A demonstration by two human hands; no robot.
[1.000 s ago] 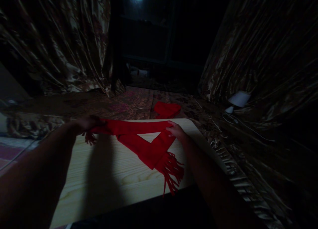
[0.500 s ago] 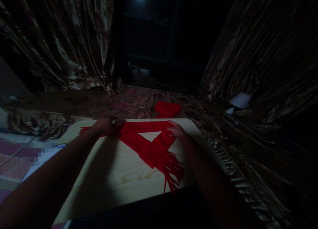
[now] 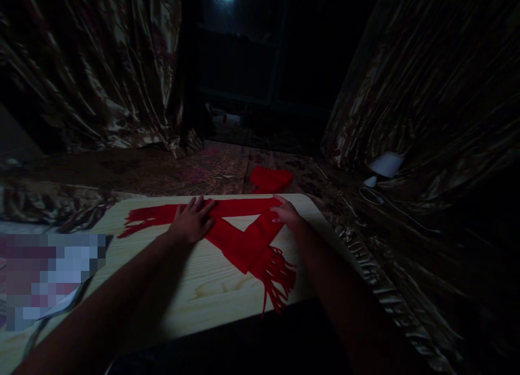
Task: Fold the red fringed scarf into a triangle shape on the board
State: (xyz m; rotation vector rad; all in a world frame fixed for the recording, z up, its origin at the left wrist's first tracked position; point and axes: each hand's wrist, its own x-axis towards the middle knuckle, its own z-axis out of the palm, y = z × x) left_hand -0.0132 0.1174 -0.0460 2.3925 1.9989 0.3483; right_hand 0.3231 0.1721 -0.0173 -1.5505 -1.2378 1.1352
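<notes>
A red fringed scarf (image 3: 239,239) lies folded on a pale wooden board (image 3: 211,288), one strip running along the far edge and another slanting down to a fringe near the front. My left hand (image 3: 193,220) lies flat with fingers stretched out on the scarf's middle. My right hand (image 3: 286,212) presses its fingertips on the fold at the scarf's right corner. The left fringe (image 3: 134,220) lies spread on the board.
A second red cloth item (image 3: 271,179) lies on the patterned cover beyond the board. A small white lamp (image 3: 384,166) with a cord sits at the right. Shiny patterned curtains hang left and right. A blurred patch covers the lower left.
My left hand let go of the scarf's left end, which now lies flat, and moved right to rest flat on the middle. My right hand stayed at the fold.
</notes>
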